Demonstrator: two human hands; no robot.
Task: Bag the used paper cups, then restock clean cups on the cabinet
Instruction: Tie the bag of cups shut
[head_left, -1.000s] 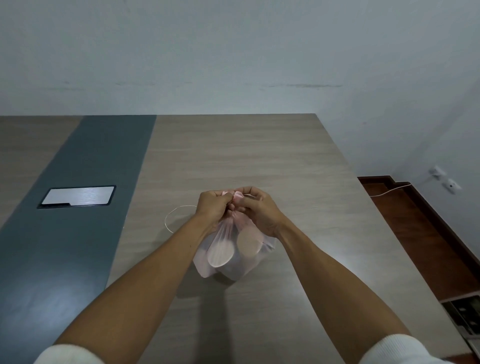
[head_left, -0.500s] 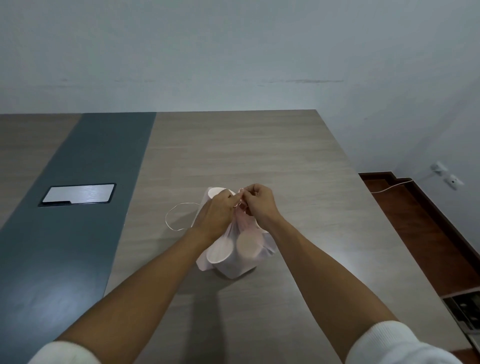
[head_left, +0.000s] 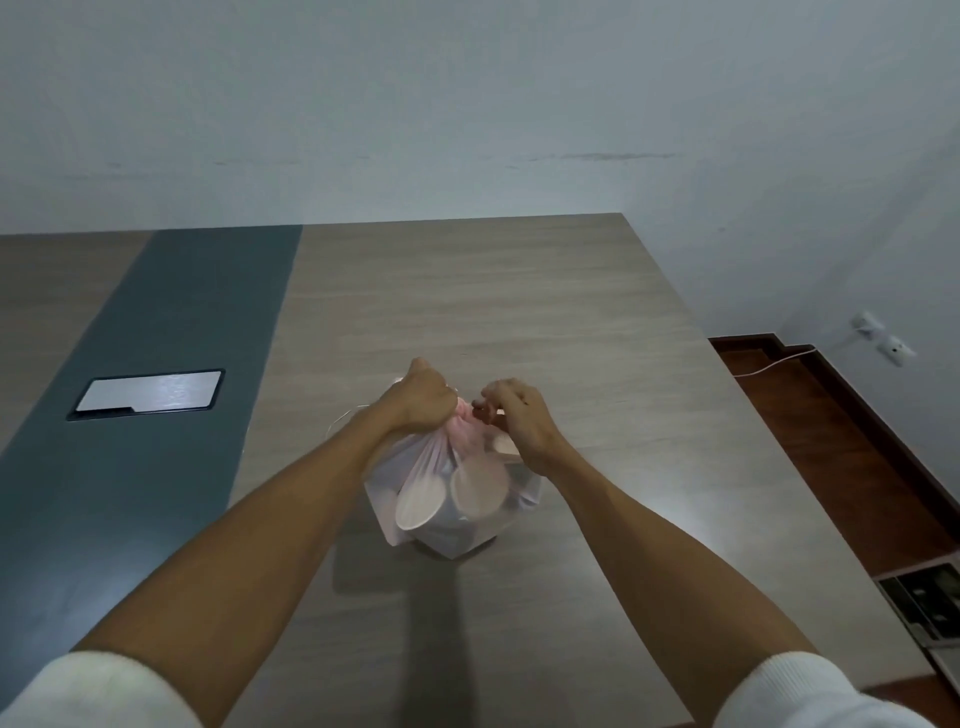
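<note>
A thin pink bag (head_left: 457, 525) sits on the desk (head_left: 467, 291), towards the near right part of its top and well in from the right edge. Two paper cups (head_left: 452, 496) show through the plastic, lying tilted with their rims facing the camera. The bag's top is gathered into a twisted neck directly above the cups. The left hand (head_left: 423, 397) is a tight fist around that neck from the left side, with the bag hanging just below it. The right hand (head_left: 519, 421) is close beside it on the right, fingers curled and pinching the loose plastic at the neck. The two hands nearly touch over the bag. A thin white loop (head_left: 343, 421) lies on the desk just behind the left wrist. Further left, a grey plate (head_left: 148, 391) is set flush in the desk's dark strip (head_left: 171, 332).
</note>
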